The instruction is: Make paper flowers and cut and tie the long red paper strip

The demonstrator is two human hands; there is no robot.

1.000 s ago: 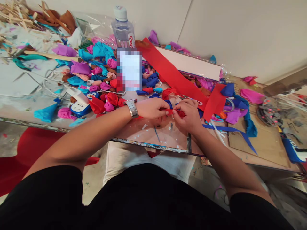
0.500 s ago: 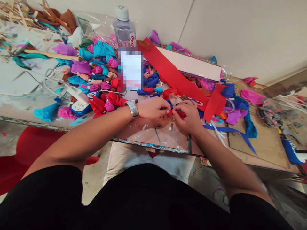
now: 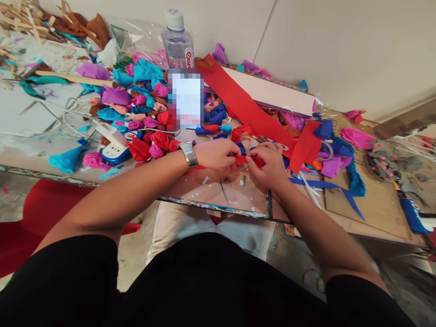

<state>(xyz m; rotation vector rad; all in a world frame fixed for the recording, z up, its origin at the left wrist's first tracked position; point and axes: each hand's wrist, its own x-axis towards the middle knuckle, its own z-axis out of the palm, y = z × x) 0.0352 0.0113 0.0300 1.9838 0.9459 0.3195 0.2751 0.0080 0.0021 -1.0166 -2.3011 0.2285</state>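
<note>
Between my two hands stretches a small piece of red material [image 3: 241, 160], near the table's front edge. My left hand [image 3: 220, 154], with a metal watch [image 3: 189, 153] at its wrist, pinches its left end. The fingers of my right hand [image 3: 266, 163] are closed on its right end. Just behind my hands lie scissors [image 3: 282, 146], partly covered, and some blue material. A long red strip [image 3: 245, 104] runs from the bottle down toward my right hand, with a shorter red strip [image 3: 305, 146] at its lower end.
A bottle [image 3: 177, 43] stands behind a blurred bright screen [image 3: 186, 101]. Many coloured crumpled pieces heap on the left, around a power strip [image 3: 117, 152] with cables. Pliers [image 3: 44, 81] lie far left. Cardboard [image 3: 371, 204] and a blue ribbon [image 3: 332, 185] are on the right.
The fingertips have moved slightly apart, and more of the red material shows between them. Everything else looks nearly the same.
</note>
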